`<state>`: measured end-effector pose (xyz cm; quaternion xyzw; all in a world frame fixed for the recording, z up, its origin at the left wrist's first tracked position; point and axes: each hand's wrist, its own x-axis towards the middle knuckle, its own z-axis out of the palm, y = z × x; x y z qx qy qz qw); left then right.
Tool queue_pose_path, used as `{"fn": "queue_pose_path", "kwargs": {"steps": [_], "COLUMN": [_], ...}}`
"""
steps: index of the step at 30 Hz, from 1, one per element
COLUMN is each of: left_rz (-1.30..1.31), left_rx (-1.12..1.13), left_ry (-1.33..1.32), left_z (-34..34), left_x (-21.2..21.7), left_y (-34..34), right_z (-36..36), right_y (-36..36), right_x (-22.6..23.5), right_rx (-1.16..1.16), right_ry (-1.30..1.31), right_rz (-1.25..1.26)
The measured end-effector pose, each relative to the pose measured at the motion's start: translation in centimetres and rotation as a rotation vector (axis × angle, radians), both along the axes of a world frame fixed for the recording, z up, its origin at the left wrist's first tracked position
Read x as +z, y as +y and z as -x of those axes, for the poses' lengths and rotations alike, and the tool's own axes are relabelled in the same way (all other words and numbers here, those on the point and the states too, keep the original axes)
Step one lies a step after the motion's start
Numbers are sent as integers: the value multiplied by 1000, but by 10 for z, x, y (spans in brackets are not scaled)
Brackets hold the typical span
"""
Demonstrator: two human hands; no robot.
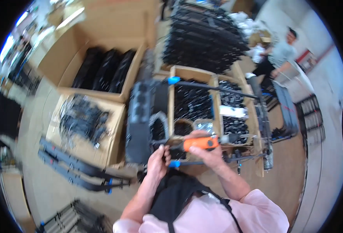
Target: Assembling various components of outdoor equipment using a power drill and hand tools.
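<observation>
My right hand [208,154] is wrapped round an orange power screwdriver [199,144], whose grey front end and thin shaft point to the right. Closed fingers show on my left hand [158,159], just left of the tool, beside a small dark part. What that hand holds is blurred. Around both hands lies a black frame of bars [214,87] with blue pieces [174,80] at its left corners. Its left side is a wide dark grey panel [138,124]. Beneath the bars are cardboard bins [172,101] full of small black parts [192,101].
At the left stands an open carton [59,64] with black bundles, near a box of grey cables [82,120]. Curved black rails [74,169] lie lower left. Black frames [204,39] are stacked at the back. Another person [282,54] stands at the right by a wall.
</observation>
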<state>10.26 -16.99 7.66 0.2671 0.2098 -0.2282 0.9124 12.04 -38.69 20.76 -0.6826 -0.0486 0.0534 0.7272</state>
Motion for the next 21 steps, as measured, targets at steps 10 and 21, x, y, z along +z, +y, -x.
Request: {"fn": "queue_pose_path", "kwargs": {"steps": [10,21], "left_rz": [-175,-135], "left_rx": [68,-92], "left_ry": [29,102], "left_z": [28,8], "left_x": [11,20], "left_y": [-50,-62], "right_z": [29,50], "right_y": [-58,-65], "right_x": [-17,-16], "right_rx": [-45,-138], "right_ry": [31,-37], "right_rz": [-197,-69]}}
